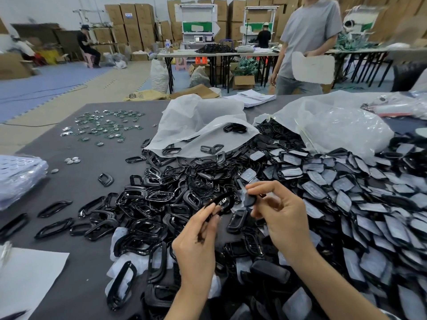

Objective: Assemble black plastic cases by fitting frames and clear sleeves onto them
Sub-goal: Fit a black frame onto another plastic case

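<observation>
My left hand (198, 239) pinches a glossy black frame (221, 202) between thumb and fingertips, held up over the heap. My right hand (279, 211) pinches a small black case part with a clear sleeve (250, 199) just to the right of the frame; the two pieces are close, almost touching. Below the hands lies a heap of loose black frames (152, 197). To the right spreads a big pile of black cases in clear sleeves (346, 188). Several dark finished cases (269, 271) lie near my right forearm.
The dark grey table (76, 188) carries green circuit boards (104, 125) at the far left, white plastic bags (198, 121) at the back, a blue-wrapped stack (18, 174) on the left and white paper (25, 280) at the near left. A person in grey (307, 40) stands beyond the table.
</observation>
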Demonstrator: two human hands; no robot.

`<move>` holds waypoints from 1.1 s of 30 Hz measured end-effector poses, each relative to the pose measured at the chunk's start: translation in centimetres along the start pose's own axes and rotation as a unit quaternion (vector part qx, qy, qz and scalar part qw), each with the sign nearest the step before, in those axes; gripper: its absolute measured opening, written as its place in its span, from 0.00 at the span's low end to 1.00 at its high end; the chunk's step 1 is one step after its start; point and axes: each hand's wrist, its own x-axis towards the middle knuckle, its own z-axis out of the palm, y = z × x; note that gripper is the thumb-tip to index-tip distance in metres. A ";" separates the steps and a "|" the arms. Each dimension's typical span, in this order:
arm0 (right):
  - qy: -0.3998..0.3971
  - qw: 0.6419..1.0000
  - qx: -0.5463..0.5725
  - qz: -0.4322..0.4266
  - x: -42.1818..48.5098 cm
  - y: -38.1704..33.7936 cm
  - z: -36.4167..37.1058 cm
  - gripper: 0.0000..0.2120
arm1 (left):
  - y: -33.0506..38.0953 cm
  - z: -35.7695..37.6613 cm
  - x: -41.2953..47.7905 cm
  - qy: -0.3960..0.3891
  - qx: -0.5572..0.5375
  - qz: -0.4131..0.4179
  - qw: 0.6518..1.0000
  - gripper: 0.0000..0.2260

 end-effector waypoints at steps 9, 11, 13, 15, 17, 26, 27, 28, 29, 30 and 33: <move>0.071 0.977 0.116 0.161 1.4 -0.2 -1.7 0.05 | -0.1 -0.1 -0.1 -0.007 -0.095 -0.137 0.986 0.14; 0.042 0.980 0.083 0.177 1.4 0.0 -2.1 0.07 | -0.1 -0.1 0.0 -0.007 -0.101 -0.144 0.984 0.15; -0.051 0.981 0.003 0.186 1.2 0.0 -2.2 0.06 | -0.1 -0.1 0.0 -0.011 -0.102 -0.159 0.982 0.15; -0.145 0.968 -0.065 0.194 0.8 0.1 -1.8 0.05 | 0.0 0.1 0.0 -0.007 -0.113 -0.180 0.977 0.16; -0.169 0.960 -0.135 0.177 0.5 0.3 -1.3 0.05 | 0.2 0.1 0.1 -0.005 -0.112 -0.190 0.975 0.20; -0.201 0.919 -0.331 0.072 0.5 -0.1 -0.8 0.07 | -0.2 -0.1 -0.1 -0.051 0.001 -0.146 0.988 0.20; -0.205 0.915 -0.339 0.071 0.5 0.0 -0.7 0.07 | -0.1 -0.1 0.0 -0.058 0.008 -0.141 0.988 0.19; -0.203 0.912 -0.349 0.073 0.6 0.0 -0.7 0.08 | -0.1 -0.1 0.0 -0.065 0.005 -0.143 0.988 0.18; -0.199 0.908 -0.361 0.077 0.7 0.1 -0.6 0.09 | 0.0 -0.1 0.1 -0.071 0.002 -0.148 0.986 0.17; -0.196 0.904 -0.372 0.084 0.8 0.1 -0.6 0.10 | 0.1 -0.1 0.1 -0.077 -0.001 -0.151 0.985 0.16; -0.201 0.894 -0.386 0.106 1.0 0.2 -0.8 0.10 | 0.4 -0.1 0.1 -0.088 -0.015 -0.166 0.982 0.15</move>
